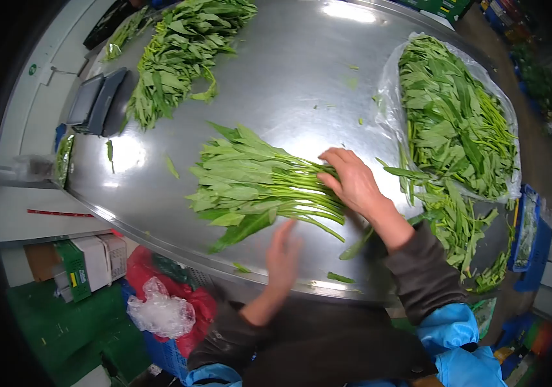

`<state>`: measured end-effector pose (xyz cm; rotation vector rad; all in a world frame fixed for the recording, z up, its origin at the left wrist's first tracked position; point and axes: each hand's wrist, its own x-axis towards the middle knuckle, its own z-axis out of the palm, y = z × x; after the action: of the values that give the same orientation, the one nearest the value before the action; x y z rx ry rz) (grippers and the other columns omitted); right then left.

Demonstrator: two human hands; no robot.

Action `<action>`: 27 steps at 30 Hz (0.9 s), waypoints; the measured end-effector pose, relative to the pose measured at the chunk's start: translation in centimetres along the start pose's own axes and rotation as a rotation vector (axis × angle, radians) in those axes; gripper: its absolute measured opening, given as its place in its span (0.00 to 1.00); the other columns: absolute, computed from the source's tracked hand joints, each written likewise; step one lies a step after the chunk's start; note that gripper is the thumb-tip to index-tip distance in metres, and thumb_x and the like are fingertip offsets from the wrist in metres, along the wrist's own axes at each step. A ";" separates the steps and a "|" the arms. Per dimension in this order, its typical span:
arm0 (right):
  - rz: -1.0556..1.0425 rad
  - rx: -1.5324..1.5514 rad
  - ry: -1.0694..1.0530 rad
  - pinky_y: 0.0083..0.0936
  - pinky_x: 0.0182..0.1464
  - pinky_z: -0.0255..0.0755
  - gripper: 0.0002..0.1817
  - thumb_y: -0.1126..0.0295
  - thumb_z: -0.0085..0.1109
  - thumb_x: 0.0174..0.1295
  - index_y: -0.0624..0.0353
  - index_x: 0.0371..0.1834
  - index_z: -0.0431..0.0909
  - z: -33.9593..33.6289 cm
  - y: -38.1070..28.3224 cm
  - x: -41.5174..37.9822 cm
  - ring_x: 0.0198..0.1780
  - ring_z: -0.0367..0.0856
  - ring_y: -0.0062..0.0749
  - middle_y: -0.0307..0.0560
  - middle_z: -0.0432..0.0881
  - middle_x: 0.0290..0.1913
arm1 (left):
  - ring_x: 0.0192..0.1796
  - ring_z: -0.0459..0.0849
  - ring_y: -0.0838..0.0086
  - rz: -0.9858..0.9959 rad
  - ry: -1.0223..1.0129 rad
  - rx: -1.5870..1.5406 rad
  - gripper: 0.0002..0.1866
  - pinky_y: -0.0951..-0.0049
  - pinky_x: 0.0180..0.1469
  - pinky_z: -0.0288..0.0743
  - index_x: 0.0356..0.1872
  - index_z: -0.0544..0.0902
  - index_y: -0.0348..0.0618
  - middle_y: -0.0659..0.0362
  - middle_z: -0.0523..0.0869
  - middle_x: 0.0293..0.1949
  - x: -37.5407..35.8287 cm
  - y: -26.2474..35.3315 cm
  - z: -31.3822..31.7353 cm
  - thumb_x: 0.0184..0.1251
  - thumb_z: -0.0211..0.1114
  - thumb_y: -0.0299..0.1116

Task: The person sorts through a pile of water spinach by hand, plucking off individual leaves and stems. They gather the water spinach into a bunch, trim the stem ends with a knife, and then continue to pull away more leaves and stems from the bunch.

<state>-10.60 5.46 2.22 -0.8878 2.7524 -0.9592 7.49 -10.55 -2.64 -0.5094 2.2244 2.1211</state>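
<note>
One bundle of greens (pixel 250 177): pointed green leaves leftward, slim paler stems rightward, loosely fanned, lying on your metal table (pixel 289 64). Your right hand (pixel 356 184): at the stem ends, thumb and fingers parted. Your left hand (pixel 282 258): near the bundle's lower edge, blurred; finger state unclear. Leafy heap (pixel 176 58): upper left.

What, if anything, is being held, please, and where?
The right hand touches the greens at their stems; gripping cannot be told. The left hand holds nothing visible.
</note>
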 end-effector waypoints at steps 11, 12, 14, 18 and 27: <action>0.546 0.436 -0.336 0.30 0.39 0.72 0.26 0.46 0.48 0.67 0.62 0.42 0.80 7.3 -1.3 -4.4 0.33 0.79 0.35 0.51 0.81 0.28 | 0.55 0.77 0.70 -0.418 0.261 -0.886 0.20 0.69 0.59 0.70 0.58 0.69 0.33 0.51 0.76 0.55 3.3 1.0 3.0 0.67 0.57 0.27; 0.572 0.616 -0.285 0.26 0.39 0.71 0.24 0.48 0.50 0.67 0.61 0.42 0.80 7.5 -1.7 -4.9 0.32 0.77 0.28 0.47 0.80 0.28 | 0.55 0.77 0.70 -0.412 0.266 -0.884 0.20 0.69 0.59 0.70 0.58 0.69 0.33 0.51 0.76 0.55 3.3 0.6 2.7 0.67 0.57 0.27; 0.554 0.651 -0.286 0.22 0.40 0.71 0.18 0.56 0.56 0.66 0.63 0.44 0.77 7.5 -2.7 -5.8 0.35 0.74 0.21 0.43 0.80 0.32 | 0.51 0.79 0.71 -0.306 0.256 -0.748 0.20 0.74 0.55 0.72 0.56 0.70 0.33 0.53 0.79 0.50 3.5 -0.7 2.1 0.64 0.60 0.24; 0.328 0.732 0.054 0.21 0.43 0.71 0.18 0.67 0.60 0.64 0.67 0.51 0.72 5.3 -6.2 -7.2 0.40 0.75 0.20 0.44 0.80 0.39 | 0.47 0.80 0.72 -0.143 0.291 -0.525 0.20 0.76 0.52 0.73 0.55 0.71 0.32 0.55 0.81 0.46 2.5 4.8 2.1 0.61 0.62 0.21; 1.103 1.318 -0.247 0.24 0.32 0.79 0.21 0.59 0.57 0.67 0.58 0.58 0.71 4.5 -4.0 -12.6 0.39 0.84 0.30 0.45 0.82 0.46 | 0.55 0.80 0.59 -0.902 -0.286 -0.805 0.23 0.60 0.58 0.75 0.61 0.69 0.35 0.48 0.78 0.56 0.1 1.7 -1.2 0.69 0.58 0.36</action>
<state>3.04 7.50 -0.26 0.5996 1.3285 -1.6606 7.24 -11.70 -0.90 -0.9099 0.6608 2.1928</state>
